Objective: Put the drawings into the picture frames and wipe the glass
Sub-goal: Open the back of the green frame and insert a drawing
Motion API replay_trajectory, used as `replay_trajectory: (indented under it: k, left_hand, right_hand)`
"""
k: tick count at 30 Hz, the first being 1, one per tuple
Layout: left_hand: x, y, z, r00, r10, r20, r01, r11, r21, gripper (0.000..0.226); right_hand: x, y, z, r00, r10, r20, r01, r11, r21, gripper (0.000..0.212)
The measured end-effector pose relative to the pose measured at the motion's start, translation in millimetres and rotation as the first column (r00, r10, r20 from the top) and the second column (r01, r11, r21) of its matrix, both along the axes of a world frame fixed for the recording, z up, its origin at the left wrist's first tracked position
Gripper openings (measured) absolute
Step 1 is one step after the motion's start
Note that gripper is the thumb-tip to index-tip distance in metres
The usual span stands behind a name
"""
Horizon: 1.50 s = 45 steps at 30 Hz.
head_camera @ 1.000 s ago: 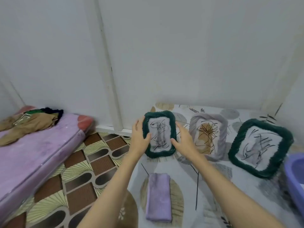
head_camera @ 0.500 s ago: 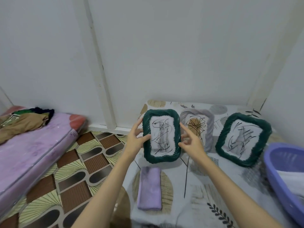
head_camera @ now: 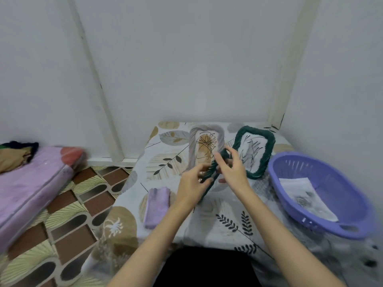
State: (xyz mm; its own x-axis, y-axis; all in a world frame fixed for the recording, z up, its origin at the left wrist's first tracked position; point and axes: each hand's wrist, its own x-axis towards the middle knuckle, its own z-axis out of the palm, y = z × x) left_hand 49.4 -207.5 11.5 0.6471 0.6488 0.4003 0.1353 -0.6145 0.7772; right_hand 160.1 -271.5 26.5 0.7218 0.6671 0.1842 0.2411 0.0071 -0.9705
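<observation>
Table [head_camera: 228, 216] under a leaf-print cloth, set into a white-walled corner. Pink mattress [head_camera: 31, 183] to the left on a patterned floor, clothes heaped at its far end.

Purple basket [head_camera: 323, 195] on the table's right side; white papers [head_camera: 304, 193] with dark marks lie inside.

Two frames lean at the back by the wall: large green frame [head_camera: 253, 151] on the right, holding a black scribble drawing; grey frame [head_camera: 204, 146] beside it, holding a brown-and-black drawing.

Folded purple cloth [head_camera: 156, 206] flat on the table, left of the hands.

Small green frame [head_camera: 211, 172] held above the table centre, turned edge-on to the camera; its face is not readable, motion-blurred.

Left hand [head_camera: 191, 184] grips the frame's lower edge, fingers curled round it. Right hand [head_camera: 233, 169] holds the upper part, thumb and fingers closed on the rim.
</observation>
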Motion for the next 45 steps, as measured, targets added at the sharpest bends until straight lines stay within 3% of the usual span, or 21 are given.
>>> replay_trajectory:
  k: [3, 6, 9, 12, 18, 25, 33, 41, 45]
  left_hand:
    - [9, -20, -1, 0.984, -0.140, -0.113, 0.139, 0.990, -0.016, 0.035]
    - [13, -26, 1, 0.991, -0.118, -0.069, 0.112, 0.990, -0.083, 0.024]
    - [14, -13, 2, 0.999, 0.032, 0.029, -0.027, 0.986, -0.163, 0.016]
    - [16, 0, 1, 0.990, 0.138, 0.032, -0.130, 0.974, -0.185, 0.026]
    - [19, 18, -8, 0.990, -0.016, -0.137, -0.022, 0.961, -0.275, 0.052]
    - [15, 29, -5, 0.996, -0.009, -0.086, -0.008, 0.981, -0.195, 0.041]
    - [18, 36, -15, 0.998, 0.004, -0.056, -0.003, 1.000, 0.018, 0.033]
    - [27, 45, -21, 0.997, 0.069, -0.026, -0.070, 0.997, -0.039, 0.022]
    - [33, 51, -31, 0.992, 0.118, -0.033, -0.121, 0.986, -0.116, 0.018]
  right_hand:
    - [9, -20, -3, 0.992, -0.111, -0.051, 0.110, 0.994, -0.027, 0.047]
    - [24, -35, -8, 0.986, -0.139, -0.093, 0.134, 0.989, -0.057, 0.037]
    - [35, -48, -11, 0.989, -0.046, -0.144, 0.037, 0.997, -0.070, 0.032]
    - [44, -53, -13, 0.963, 0.092, -0.251, -0.105, 0.994, -0.037, 0.030]
    - [53, -48, -13, 0.920, 0.243, -0.306, -0.272, 0.960, -0.058, 0.034]
    - [55, -41, -16, 0.985, 0.142, -0.098, -0.156, 0.976, -0.154, 0.043]
    - [52, -34, -22, 0.994, 0.077, 0.076, -0.061, 0.980, -0.188, 0.030]
    - [58, -19, -30, 0.998, 0.032, 0.063, -0.022, 0.986, -0.163, 0.022]
    - [59, -11, -38, 0.998, 0.050, 0.031, -0.042, 0.975, -0.216, 0.031]
